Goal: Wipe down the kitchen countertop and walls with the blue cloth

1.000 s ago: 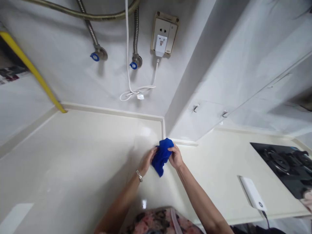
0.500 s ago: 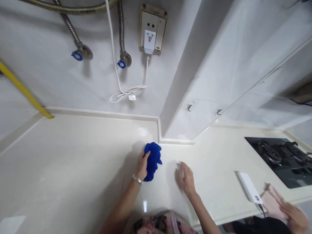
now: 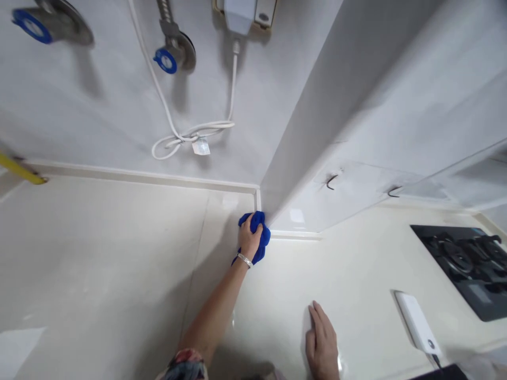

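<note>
A blue cloth (image 3: 264, 237) lies bunched beneath a person's left hand (image 3: 249, 241) on a pale tabletop (image 3: 134, 253), near the corner where raised edging (image 3: 295, 236) turns around the foot of a white pillar (image 3: 301, 158). From that grip, the cloth spreads ahead of the fingertips and to the right, past the thumb, with more of it showing back by the silver bracelet (image 3: 244, 259). Crumpled as it is, its long axis is hard to fix, though the bundle runs roughly in line with the forearm (image 3: 217, 311). The left hand is the nearer one, in contact with the cloth; the right hand (image 3: 324, 345) is well apart, behind the grip and to its right.

The left grip is partly closed, thumb set off from the curled fingers, with blue fabric between them; how much is gathered under the palm is hidden. The right hand appears empty, fingers loosely straight and close together; whether it touches the tabletop cannot be told. Ahead of the left grip and to its left, a looped white cord (image 3: 214, 125) hangs by the wall (image 3: 127, 116). Well to the right is a black stove (image 3: 463, 264).
</note>
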`<state>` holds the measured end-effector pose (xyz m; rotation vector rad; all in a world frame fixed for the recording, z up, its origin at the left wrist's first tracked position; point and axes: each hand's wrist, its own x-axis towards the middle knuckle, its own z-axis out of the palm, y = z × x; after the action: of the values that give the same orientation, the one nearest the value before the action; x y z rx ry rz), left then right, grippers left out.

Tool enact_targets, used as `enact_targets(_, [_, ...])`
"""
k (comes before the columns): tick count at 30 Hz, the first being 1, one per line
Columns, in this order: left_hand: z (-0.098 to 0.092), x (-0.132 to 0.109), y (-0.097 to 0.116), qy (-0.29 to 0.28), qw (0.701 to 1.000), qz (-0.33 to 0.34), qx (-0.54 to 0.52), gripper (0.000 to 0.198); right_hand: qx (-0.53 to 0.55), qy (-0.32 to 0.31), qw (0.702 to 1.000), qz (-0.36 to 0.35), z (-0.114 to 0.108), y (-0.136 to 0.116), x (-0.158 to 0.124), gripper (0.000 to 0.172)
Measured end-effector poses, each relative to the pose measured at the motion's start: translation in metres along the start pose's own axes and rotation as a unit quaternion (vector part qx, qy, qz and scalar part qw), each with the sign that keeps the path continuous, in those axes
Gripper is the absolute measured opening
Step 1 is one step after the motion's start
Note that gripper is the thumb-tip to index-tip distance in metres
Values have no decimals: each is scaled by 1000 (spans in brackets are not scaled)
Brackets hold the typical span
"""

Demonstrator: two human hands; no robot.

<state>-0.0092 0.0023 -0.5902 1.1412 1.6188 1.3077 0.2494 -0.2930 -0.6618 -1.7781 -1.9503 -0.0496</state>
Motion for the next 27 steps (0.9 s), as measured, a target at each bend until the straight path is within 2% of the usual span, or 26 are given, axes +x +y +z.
enact_targets(5, [3,16,3,2,999,38,17,45,-20,-26,999,7,0,8,-7,59])
enact_targets(8, [3,27,1,-14,998,56,22,45,-29,-36,999,-3,-1,10,-10,62])
enact_targets(10, [3,38,-2,-31,998,57,7,43,-16,-32,999,21,-3,9,-10,62])
enact_targets(14, [7,70,-2,-39,998,54,8,41,13,-15,997,73,-6,4,-5,61])
enact_targets(18, [16,109,11,-39,993,71,88,43,9,24,994,108,-9,-1,1,59])
enact_targets(21, [22,131,22,-39,985,52,160,42,2,60,991,123,-11,-5,4,57])
enact_targets(25, [25,142,30,-45,972,44,227,40,17,-22,995,93,-16,-7,5,57])
enact_targets(27, [24,142,32,-54,967,44,244,40,15,-37,996,83,-17,-8,4,56])
